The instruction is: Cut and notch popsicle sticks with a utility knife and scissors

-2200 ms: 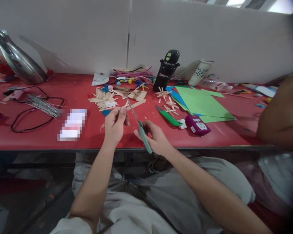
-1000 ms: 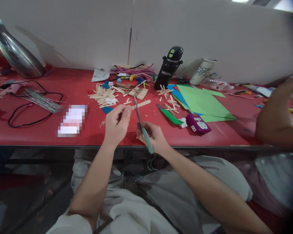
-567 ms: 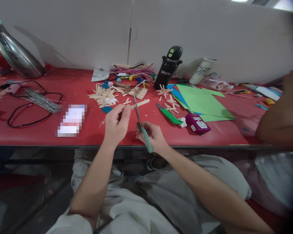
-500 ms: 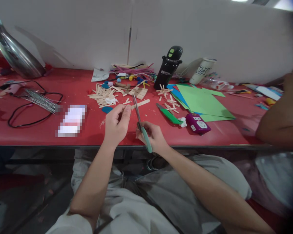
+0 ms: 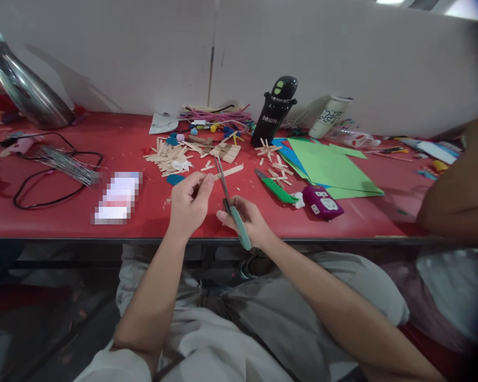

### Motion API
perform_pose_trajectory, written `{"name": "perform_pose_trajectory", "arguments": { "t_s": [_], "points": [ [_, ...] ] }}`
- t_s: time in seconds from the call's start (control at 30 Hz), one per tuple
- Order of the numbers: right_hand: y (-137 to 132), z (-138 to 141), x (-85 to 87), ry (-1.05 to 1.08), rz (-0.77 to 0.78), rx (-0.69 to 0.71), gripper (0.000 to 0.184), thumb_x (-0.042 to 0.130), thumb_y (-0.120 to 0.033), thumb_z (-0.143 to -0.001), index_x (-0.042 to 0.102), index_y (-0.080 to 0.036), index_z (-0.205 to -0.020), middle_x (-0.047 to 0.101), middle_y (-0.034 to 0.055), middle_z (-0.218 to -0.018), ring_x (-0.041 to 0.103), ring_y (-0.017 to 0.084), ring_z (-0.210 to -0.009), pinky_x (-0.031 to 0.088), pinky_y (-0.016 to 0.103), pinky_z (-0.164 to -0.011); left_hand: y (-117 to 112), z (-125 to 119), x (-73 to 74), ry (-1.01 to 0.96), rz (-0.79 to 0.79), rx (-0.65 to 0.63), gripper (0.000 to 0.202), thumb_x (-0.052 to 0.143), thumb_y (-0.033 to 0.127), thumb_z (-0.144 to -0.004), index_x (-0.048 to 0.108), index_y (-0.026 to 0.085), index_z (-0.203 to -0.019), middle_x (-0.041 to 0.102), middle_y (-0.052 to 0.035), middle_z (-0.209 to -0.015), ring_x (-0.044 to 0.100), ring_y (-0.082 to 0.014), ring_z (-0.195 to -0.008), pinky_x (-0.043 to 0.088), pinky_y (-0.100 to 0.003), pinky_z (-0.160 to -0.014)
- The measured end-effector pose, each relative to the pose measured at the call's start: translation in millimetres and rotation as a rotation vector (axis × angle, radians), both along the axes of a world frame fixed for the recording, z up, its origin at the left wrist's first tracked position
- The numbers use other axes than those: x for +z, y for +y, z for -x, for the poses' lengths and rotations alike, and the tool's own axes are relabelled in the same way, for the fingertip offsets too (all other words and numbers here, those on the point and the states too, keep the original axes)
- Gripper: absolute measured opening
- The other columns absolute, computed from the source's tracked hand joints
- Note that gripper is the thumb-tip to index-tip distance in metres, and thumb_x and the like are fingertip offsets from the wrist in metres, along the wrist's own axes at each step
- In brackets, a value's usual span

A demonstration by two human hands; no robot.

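Note:
Between thumb and fingers, my left hand (image 5: pixel 191 200) pinches one end of a wooden craft stick (image 5: pixel 233 170), which points off to the right. My right hand (image 5: pixel 249 218) is closed around the green handles of a pair of scissors (image 5: pixel 241 228). The scissors' blades point up and away, with the stick crossing between or just behind them; I cannot tell which. Beyond my hands lies a pile of cut craft sticks (image 5: pixel 167 156). Small bundles of crossed sticks (image 5: pixel 279 171) lie to the right, beside a green-handled cutter (image 5: pixel 278 190).
A black bottle (image 5: pixel 271 118) and a pale cup (image 5: pixel 329 118) stand at the back. Green paper sheets (image 5: pixel 326 164) and a purple box (image 5: pixel 322 202) lie right. Leftward are a phone (image 5: pixel 117 197), wires (image 5: pixel 66 165) and a steel jug (image 5: pixel 32 79). Another person's arm (image 5: pixel 454 191) rests far right.
The scissors have shifted slightly and their blades look a little further apart. My right thumb has moved slightly left. My left hand and the stick have barely moved.

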State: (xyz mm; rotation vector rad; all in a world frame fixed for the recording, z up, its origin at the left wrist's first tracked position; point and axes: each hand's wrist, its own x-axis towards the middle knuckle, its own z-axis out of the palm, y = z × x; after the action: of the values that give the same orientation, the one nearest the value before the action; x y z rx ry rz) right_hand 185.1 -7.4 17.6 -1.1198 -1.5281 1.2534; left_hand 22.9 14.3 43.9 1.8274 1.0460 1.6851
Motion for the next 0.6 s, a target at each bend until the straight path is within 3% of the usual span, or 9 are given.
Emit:
{"name": "perform_pose_trajectory", "arguments": {
  "t_s": [0.2, 0.37, 0.6],
  "points": [
    [-0.9, -1.0, -0.5, -0.017, -0.019, -0.010, 0.053, 0.081, -0.065, -0.066, 0.053, -0.022, -0.078, 0.055, -0.0025, -0.070, 0.053, 0.014, -0.063, 0.043, 0.029, -0.062, -0.8, -2.8, 1.8, -0.010, 0.012, -0.009, 0.046, 0.058, 0.048, -0.097, 0.049, 0.020, -0.062, 0.038, 0.0051, -0.051, 0.033, -0.0091, -0.047, 0.026, -0.026, -0.045],
    [-2.6, -3.3, -2.2, -0.079, -0.081, -0.023, 0.047, 0.077, -0.061, -0.074, 0.056, -0.021, -0.080, 0.060, -0.0002, -0.071, 0.056, 0.015, -0.066, 0.045, 0.029, -0.065, -2.2, -5.7, 2.9, -0.009, 0.023, 0.003, 0.045, 0.057, 0.050, -0.097, 0.052, 0.019, -0.065, 0.038, 0.0048, -0.051, 0.034, -0.0095, -0.047, 0.027, -0.026, -0.045],
    [-2.9, -2.5, -3.4, -0.070, -0.095, -0.045, 0.045, 0.078, -0.059, -0.074, 0.057, -0.020, -0.081, 0.061, -0.0001, -0.070, 0.055, 0.015, -0.065, 0.045, 0.029, -0.064, -3.1, -7.5, 3.0, -0.033, 0.023, -0.011, 0.046, 0.058, 0.050, -0.097, 0.050, 0.020, -0.063, 0.037, 0.0052, -0.050, 0.032, -0.0092, -0.046, 0.024, -0.027, -0.043]
  ]
}}
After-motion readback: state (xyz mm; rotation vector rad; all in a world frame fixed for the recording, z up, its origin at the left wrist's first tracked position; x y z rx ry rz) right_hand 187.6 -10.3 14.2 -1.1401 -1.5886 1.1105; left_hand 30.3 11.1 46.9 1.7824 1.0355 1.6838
